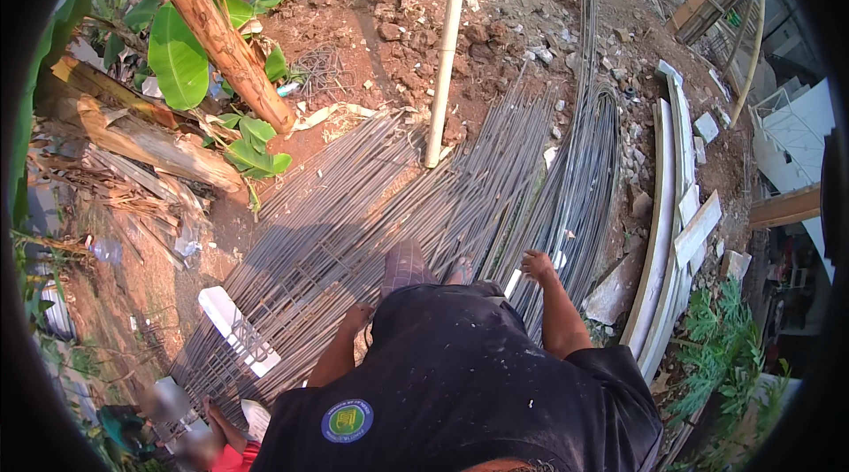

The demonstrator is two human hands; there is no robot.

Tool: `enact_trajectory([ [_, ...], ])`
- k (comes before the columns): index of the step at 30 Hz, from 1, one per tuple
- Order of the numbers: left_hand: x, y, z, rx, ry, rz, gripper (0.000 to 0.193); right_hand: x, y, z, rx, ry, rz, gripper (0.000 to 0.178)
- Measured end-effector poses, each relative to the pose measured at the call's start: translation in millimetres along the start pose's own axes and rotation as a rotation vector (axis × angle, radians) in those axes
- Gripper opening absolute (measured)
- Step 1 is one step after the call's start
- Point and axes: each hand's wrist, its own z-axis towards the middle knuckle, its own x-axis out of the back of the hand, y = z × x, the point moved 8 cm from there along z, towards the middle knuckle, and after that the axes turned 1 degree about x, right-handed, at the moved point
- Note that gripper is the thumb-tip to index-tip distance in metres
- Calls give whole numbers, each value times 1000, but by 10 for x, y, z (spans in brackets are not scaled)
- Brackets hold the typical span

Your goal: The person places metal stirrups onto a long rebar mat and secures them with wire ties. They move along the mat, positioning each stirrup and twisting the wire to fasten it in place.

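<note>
Long steel reinforcing bars lie in a broad spread on the ground in front of me and under my feet. My right hand hangs over the bars on the right, fingers apart and slightly bent, with nothing seen in it. Beside it a bundle of bent bars runs away from me. My left hand is low at my left side above the bars; its fingers are mostly hidden. Tied bar frames lie to its left, near a white block-like piece.
A bamboo pole stands ahead at the bars. Banana trunks rise at the far left. Long pale beams and broken slabs edge the right side. Rubble and red soil lie beyond. Another person in a red sleeve is at lower left.
</note>
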Motion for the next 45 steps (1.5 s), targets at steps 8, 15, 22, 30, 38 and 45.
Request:
enact_trajectory([
  [8, 349, 994, 1343, 64, 29, -193, 25, -981, -3026, 39, 281, 73, -188, 46],
  [15, 316, 816, 2402, 86, -22, -93, 32, -715, -2545, 928, 89, 28, -507, 47],
  [22, 1942, 1645, 3475, 97, 158, -317, 30, 895, -1225, 790, -495, 277, -9, 14],
  [30, 4086, 2558, 4409, 161, 209, -267, 50, -899, -3602, 2151, -128, 220, -101, 36],
  [38, 4337, 3734, 5606, 47, -15, -562, 51, -2100, -4968, 3937, 16, -163, -564, 30],
  [45, 6326, 4287, 6961, -125, 257, -568, 55, -2751, -6247, 6001, 769, -370, -1890, 24],
])
